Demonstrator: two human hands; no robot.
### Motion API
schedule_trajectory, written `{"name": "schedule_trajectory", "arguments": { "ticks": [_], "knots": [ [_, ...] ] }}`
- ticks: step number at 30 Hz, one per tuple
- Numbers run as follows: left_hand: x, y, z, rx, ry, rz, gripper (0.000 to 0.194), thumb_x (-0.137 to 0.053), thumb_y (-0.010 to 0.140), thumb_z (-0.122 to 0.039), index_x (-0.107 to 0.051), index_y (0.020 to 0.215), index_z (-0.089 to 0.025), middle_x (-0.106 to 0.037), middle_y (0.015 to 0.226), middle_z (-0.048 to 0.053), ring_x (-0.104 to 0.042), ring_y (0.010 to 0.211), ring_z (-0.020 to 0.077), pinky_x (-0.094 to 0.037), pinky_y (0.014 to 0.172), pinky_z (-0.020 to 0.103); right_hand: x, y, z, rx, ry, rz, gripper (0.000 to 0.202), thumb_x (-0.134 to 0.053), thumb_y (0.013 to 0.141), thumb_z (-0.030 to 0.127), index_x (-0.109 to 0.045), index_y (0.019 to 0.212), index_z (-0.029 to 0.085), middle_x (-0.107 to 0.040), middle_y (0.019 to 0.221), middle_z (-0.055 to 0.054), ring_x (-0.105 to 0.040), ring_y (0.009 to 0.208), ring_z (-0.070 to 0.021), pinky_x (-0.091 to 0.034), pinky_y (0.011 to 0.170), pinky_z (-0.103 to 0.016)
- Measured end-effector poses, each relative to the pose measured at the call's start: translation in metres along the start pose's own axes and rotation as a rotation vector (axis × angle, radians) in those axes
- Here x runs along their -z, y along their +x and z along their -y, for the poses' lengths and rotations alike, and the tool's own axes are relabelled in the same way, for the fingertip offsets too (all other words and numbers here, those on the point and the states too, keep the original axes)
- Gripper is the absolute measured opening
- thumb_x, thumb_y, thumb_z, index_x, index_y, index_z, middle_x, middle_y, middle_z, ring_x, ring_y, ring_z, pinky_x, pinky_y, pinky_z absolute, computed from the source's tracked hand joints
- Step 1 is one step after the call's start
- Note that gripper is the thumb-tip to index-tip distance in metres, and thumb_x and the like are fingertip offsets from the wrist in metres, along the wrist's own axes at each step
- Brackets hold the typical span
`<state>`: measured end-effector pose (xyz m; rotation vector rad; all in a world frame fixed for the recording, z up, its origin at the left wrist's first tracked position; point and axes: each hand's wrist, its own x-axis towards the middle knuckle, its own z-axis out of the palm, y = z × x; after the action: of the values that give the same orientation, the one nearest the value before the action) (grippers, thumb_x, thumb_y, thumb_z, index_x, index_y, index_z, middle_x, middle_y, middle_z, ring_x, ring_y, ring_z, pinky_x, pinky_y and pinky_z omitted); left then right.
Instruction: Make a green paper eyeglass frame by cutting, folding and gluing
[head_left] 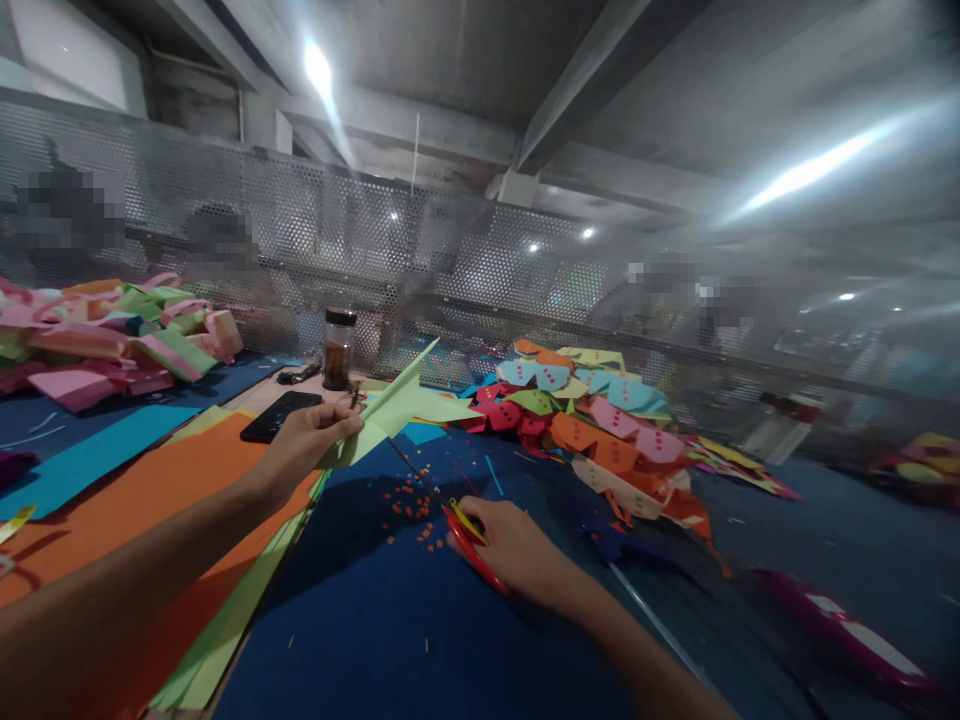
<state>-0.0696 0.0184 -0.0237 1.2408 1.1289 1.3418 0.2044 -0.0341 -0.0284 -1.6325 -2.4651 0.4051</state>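
Note:
My left hand (319, 440) pinches a folded sheet of light green paper (405, 400) and holds it up above the table. In my right hand (514, 545) is a pair of scissors (474, 550) with red and yellow handles. Their blades point up and left, toward the lower edge of the green paper; whether they touch it I cannot tell. Small orange paper scraps (412, 505) lie scattered on the blue tabletop (360, 620) below the blades. A black phone (279, 416) rests just beyond my left wrist.
Large orange sheets (225, 490) and a blue strip (97, 455) lie at the left. Behind them is a pile of pink and green folded paper (135, 345). A dark-lidded jar (340, 350) stands near the mesh partition (450, 260). Colourful cut paper pieces (592, 425) are heaped at centre right.

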Motion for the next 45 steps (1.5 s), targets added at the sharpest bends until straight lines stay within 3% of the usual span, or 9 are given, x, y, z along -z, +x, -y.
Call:
{"name": "schedule_trajectory", "arguments": {
  "ticks": [6,11,15,18,26,30,33,39,45],
  "knots": [
    [-0.001,-0.002,0.004,-0.001,0.020,0.036,0.034,-0.081,0.059,-0.041,-0.063,0.072,-0.016,-0.055,0.054,-0.004,-0.043,0.048,0.0072,-0.034,0.047,0.019,-0.002,0.009,-0.015,-0.113,-0.091,-0.052,0.018,-0.059,0.090,0.038,-0.063,0.087,0.021,-0.071,0.084,-0.002,-0.061,0.072,-0.0155,-0.030,0.058,-0.024],
    [-0.003,-0.002,0.005,-0.012,0.044,0.068,0.035,-0.081,0.059,-0.042,-0.064,0.074,-0.015,-0.054,0.055,-0.005,-0.043,0.047,0.0075,-0.033,0.047,0.019,0.011,0.028,-0.026,-0.204,-0.190,-0.085,0.034,-0.060,0.088,0.051,-0.069,0.097,0.020,-0.074,0.091,-0.009,-0.068,0.081,-0.0245,-0.036,0.060,-0.027],
    [-0.003,-0.002,0.006,-0.031,0.058,0.097,0.036,-0.081,0.059,-0.044,-0.064,0.074,-0.016,-0.053,0.054,-0.005,-0.043,0.047,0.0077,-0.030,0.046,0.020,0.023,0.060,-0.032,-0.219,-0.255,-0.103,0.037,-0.057,0.093,0.052,-0.070,0.105,0.019,-0.074,0.103,-0.011,-0.069,0.096,-0.0287,-0.048,0.074,-0.032],
    [-0.004,-0.002,0.008,-0.036,0.080,0.123,0.037,-0.080,0.061,-0.046,-0.064,0.074,-0.016,-0.052,0.054,-0.005,-0.043,0.047,0.0085,-0.030,0.046,0.021,0.025,0.093,-0.033,-0.217,-0.273,-0.115,0.033,-0.059,0.097,0.041,-0.063,0.120,0.017,-0.065,0.120,-0.009,-0.065,0.102,-0.0220,-0.055,0.087,-0.042],
    [-0.004,0.001,0.015,-0.056,0.126,0.162,0.032,-0.078,0.065,-0.045,-0.063,0.073,-0.017,-0.055,0.057,-0.005,-0.046,0.050,0.0104,-0.033,0.050,0.022,0.015,0.151,-0.035,-0.172,-0.239,-0.266,0.035,-0.061,0.097,0.035,-0.059,0.127,0.018,-0.061,0.128,-0.010,-0.063,0.107,-0.0235,-0.055,0.089,-0.045],
    [-0.006,-0.001,0.014,-0.035,0.136,0.180,0.033,-0.079,0.064,-0.044,-0.065,0.074,-0.017,-0.057,0.059,-0.004,-0.048,0.052,0.0103,-0.035,0.051,0.022,0.010,0.132,-0.034,-0.095,-0.149,-0.385,0.031,-0.061,0.097,0.034,-0.061,0.122,0.016,-0.063,0.122,-0.009,-0.065,0.103,-0.0220,-0.056,0.087,-0.043],
    [-0.008,-0.005,0.013,0.023,0.129,0.202,0.038,-0.081,0.062,-0.044,-0.067,0.083,-0.016,-0.060,0.062,-0.004,-0.051,0.053,0.0111,-0.036,0.051,0.022,0.005,0.095,-0.026,-0.014,-0.067,-0.480,0.015,-0.050,0.099,0.020,-0.064,0.105,0.015,-0.070,0.099,-0.006,-0.067,0.089,-0.0166,-0.053,0.083,-0.031],
    [-0.014,-0.014,0.015,0.131,0.073,0.276,0.036,-0.083,0.061,-0.042,-0.065,0.080,-0.017,-0.059,0.057,-0.004,-0.050,0.048,0.0105,-0.033,0.047,0.021,-0.005,0.027,-0.001,0.223,-0.058,-0.667,0.014,-0.052,0.092,0.016,-0.059,0.104,0.018,-0.063,0.107,-0.010,-0.058,0.106,-0.0230,-0.045,0.095,-0.038],
    [-0.016,-0.020,0.015,0.197,0.063,0.366,0.034,-0.083,0.063,-0.040,-0.065,0.079,-0.017,-0.058,0.056,-0.004,-0.047,0.045,0.0087,-0.030,0.044,0.021,-0.018,0.016,0.007,0.542,-0.245,-0.656,0.030,-0.061,0.090,0.017,-0.056,0.120,0.019,-0.061,0.118,-0.011,-0.051,0.113,-0.0251,-0.039,0.097,-0.039]
  ]
}}
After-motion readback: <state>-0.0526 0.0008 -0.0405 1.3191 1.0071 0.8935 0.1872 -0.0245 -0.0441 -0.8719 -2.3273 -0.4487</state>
